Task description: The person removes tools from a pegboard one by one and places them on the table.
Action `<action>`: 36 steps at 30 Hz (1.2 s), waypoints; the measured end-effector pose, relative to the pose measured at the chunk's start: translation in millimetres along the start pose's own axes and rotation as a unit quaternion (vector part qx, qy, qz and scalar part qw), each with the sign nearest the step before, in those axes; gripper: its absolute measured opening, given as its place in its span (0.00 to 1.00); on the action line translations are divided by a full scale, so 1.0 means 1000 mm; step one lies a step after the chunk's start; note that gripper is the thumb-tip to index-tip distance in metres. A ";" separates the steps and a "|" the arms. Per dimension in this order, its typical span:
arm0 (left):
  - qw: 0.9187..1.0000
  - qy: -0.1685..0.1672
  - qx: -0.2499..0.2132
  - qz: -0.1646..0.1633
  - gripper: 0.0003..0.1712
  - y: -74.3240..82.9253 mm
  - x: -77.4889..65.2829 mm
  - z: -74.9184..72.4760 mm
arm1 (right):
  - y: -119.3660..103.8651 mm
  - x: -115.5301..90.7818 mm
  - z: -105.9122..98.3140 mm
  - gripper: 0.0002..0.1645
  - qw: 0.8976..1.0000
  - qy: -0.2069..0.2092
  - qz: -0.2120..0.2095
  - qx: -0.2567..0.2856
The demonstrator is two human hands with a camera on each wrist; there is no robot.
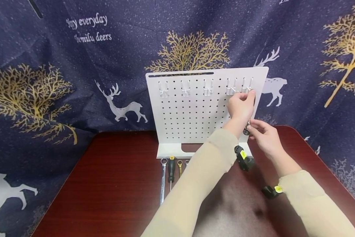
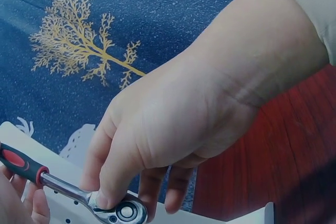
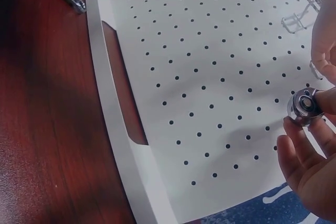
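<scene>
A ratchet wrench (image 2: 68, 188) with a dark green and red handle hangs upright against the white pegboard (image 1: 192, 115), near its right edge. My left hand (image 1: 241, 104) holds it by the handle, just under the rightmost wire hook (image 1: 247, 86). Lower down, the thumb and fingers of my right hand (image 1: 266, 136) pinch its round metal head (image 3: 304, 104). The left wrist view shows the right hand (image 2: 168, 119) large and close, with the left hand (image 2: 13, 203) at the left edge. Whether the handle touches the hook is hidden by the left hand.
Several more wire hooks (image 1: 208, 88) line the pegboard's top. On the dark red table (image 1: 115, 184), a combination wrench (image 1: 163, 181), a screwdriver (image 1: 171, 168) and smaller wrenches (image 1: 180, 164) lie in front of the board, partly under the left arm. A patterned cloth (image 1: 121, 65) hangs behind.
</scene>
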State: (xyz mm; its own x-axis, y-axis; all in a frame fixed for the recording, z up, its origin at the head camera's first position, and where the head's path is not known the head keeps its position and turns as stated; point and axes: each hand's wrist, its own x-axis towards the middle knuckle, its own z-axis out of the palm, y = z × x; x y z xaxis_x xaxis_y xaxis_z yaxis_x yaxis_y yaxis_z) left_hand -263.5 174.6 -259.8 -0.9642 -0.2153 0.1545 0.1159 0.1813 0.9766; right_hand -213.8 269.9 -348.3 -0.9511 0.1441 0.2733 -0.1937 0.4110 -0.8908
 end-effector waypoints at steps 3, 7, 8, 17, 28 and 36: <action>1.000 -0.005 0.000 0.007 0.13 -0.001 -0.002 -0.001 | 0.000 -0.002 -0.001 0.28 1.000 0.000 -0.003 -0.003; 1.000 -0.017 -0.008 0.018 0.13 -0.006 -0.003 -0.003 | 0.001 -0.004 0.000 0.27 1.000 -0.001 -0.010 0.001; 0.999 -0.021 -0.011 0.022 0.13 -0.007 -0.004 -0.004 | 0.002 -0.004 0.001 0.27 1.000 -0.003 -0.011 0.003; 0.994 -0.095 0.012 0.058 0.13 -0.025 0.002 -0.019 | 0.011 -0.008 0.005 0.25 0.999 -0.033 -0.017 -0.010; 0.978 -0.187 0.047 0.085 0.17 -0.052 0.015 -0.048 | 0.019 -0.014 0.023 0.25 0.995 -0.093 -0.029 -0.020; 0.969 -0.228 0.046 0.083 0.15 -0.071 0.018 -0.067 | 0.019 -0.022 0.038 0.22 0.990 -0.140 -0.018 -0.026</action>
State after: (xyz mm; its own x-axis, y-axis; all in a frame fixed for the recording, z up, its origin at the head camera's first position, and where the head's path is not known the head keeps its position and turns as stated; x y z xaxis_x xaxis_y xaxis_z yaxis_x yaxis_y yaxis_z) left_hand -273.4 93.8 -315.8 -0.9418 0.2662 0.2053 0.2765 0.2658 0.9235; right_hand -205.9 240.4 -385.0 -0.9745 -0.1246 0.1868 -0.2235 0.4573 -0.8608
